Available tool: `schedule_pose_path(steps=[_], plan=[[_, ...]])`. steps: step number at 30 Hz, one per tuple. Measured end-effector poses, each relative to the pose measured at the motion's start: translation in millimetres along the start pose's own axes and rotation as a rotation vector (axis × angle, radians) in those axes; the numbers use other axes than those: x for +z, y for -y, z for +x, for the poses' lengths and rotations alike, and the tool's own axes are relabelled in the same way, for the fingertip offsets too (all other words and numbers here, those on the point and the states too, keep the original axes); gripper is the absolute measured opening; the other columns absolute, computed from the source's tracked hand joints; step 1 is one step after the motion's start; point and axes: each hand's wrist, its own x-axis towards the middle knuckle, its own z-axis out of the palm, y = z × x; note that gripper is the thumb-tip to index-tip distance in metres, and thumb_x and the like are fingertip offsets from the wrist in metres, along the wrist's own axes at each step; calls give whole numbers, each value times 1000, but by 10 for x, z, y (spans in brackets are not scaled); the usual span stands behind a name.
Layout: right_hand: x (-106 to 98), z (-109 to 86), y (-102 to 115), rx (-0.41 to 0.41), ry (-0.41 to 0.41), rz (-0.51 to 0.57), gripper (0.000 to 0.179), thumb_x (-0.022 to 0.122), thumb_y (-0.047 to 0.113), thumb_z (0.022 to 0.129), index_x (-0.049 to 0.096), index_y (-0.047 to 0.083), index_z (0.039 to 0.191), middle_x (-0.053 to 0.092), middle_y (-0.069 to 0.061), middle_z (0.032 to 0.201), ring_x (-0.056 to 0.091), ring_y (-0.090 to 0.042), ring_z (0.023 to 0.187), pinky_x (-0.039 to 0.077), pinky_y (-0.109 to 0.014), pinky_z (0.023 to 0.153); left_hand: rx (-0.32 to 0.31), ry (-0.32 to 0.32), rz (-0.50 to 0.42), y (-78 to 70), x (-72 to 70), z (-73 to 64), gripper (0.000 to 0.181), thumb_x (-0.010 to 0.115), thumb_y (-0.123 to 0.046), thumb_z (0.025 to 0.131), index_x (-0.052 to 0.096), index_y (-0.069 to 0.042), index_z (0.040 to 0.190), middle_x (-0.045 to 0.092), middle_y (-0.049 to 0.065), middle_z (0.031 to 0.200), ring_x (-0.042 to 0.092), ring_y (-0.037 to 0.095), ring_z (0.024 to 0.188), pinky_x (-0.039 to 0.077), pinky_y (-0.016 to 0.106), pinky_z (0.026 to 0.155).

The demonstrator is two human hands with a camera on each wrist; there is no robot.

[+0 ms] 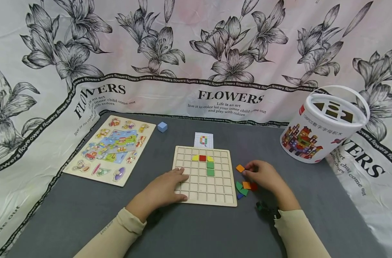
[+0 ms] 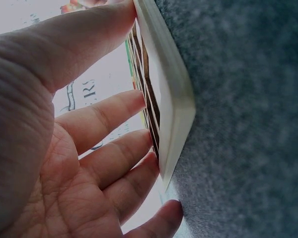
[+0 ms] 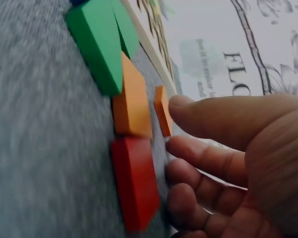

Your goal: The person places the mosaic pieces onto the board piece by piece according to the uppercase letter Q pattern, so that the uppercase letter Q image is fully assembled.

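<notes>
A wooden grid board (image 1: 196, 195) lies mid-table, with one red, two yellow and two green pieces set in its upper cells. My left hand (image 1: 167, 186) rests at the board's left side, thumb at the near edge; in the left wrist view the fingers (image 2: 121, 148) extend loosely over its grid. To the right of the board, my right hand (image 1: 265, 175) pinches an orange square tile (image 1: 240, 168) at its corner between thumb and forefinger. Below that hand lie another orange tile (image 3: 133, 106), a red tile (image 3: 135, 183), green pieces (image 3: 97, 44) and a blue piece (image 1: 240, 196).
A small pattern card (image 1: 203, 140) touches the board's far edge. At the left lies a wooden picture puzzle board (image 1: 110, 150), with a blue cube (image 1: 162, 127) beside it. A white lidded bucket (image 1: 324, 125) stands at the back right. Beneath the right wrist is a dark object (image 1: 263, 208).
</notes>
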Motion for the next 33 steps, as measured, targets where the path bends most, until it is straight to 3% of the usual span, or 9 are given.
schedule_pose_path(steps=[9,14,21,27,33], plan=[[116,207,187,24,-14,-21,30,78,28,103,71,2,116,74,-15,109,67,-26,92,58,-45,80,-13,1,7,55,-31,-36,69,89,-30,92,64,-11,154,46,13,172,39,35,163,36,56,131],[168,291,312,22,-46,-32,22,79,20,101,69,4,111,72,-15,106,65,-27,90,55,-40,75,3,-7,3,71,-51,-47,69,90,-29,92,64,-10,153,46,15,172,39,36,162,37,57,130],[337,444,804,-73,-121,61,10,74,16,105,69,7,104,72,-12,102,64,-26,90,52,-36,74,16,-13,10,104,-29,-14,70,91,-30,91,65,-9,152,47,15,171,39,35,163,37,56,130],[620,580,1188,-145,-48,153,5,72,13,105,71,8,107,74,-10,104,68,-23,92,56,-35,76,18,-1,28,89,0,9,70,90,-33,92,64,-10,153,47,15,171,40,34,162,38,56,129],[817,642,1338,-192,15,121,4,73,10,104,74,9,108,76,-8,105,70,-20,93,59,-39,84,25,-6,46,72,-3,18,68,90,-33,92,66,-11,152,48,15,170,41,35,162,39,58,128]])
